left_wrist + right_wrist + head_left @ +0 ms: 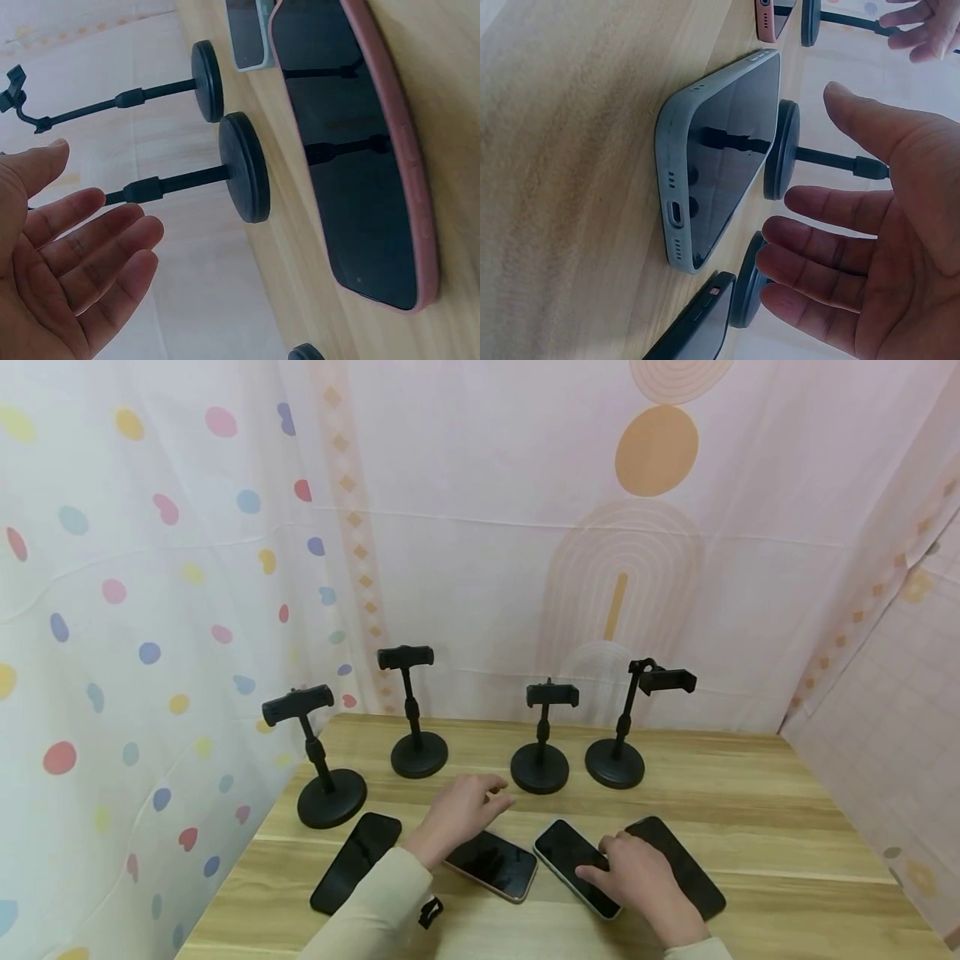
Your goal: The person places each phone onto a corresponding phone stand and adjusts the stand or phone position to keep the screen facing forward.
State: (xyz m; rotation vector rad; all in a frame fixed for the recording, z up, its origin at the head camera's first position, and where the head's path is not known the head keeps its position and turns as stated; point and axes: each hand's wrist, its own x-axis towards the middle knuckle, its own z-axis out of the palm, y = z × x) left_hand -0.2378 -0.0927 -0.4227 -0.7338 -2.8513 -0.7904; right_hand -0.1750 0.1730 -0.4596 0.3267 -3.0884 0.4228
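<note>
2 empty hands, fingers loosely apart: left hand [461,812] by the pink phone [495,866], right hand [636,872] over the pale phone [564,850], phones flat on the table [787,827]. I'd pinch each by its long edges tbh.

Head cam sits up high, facing forward and down at the surface [787,852], all four stands [540,770] around mid-frame. Left wrist cam's way closer, turned sideways, pink-cased phone [358,180] down the right. Right wrist cam's low too, tipped the opposite way, pale-cased phone [724,165] near center. Both wrist views catch those two.
</note>
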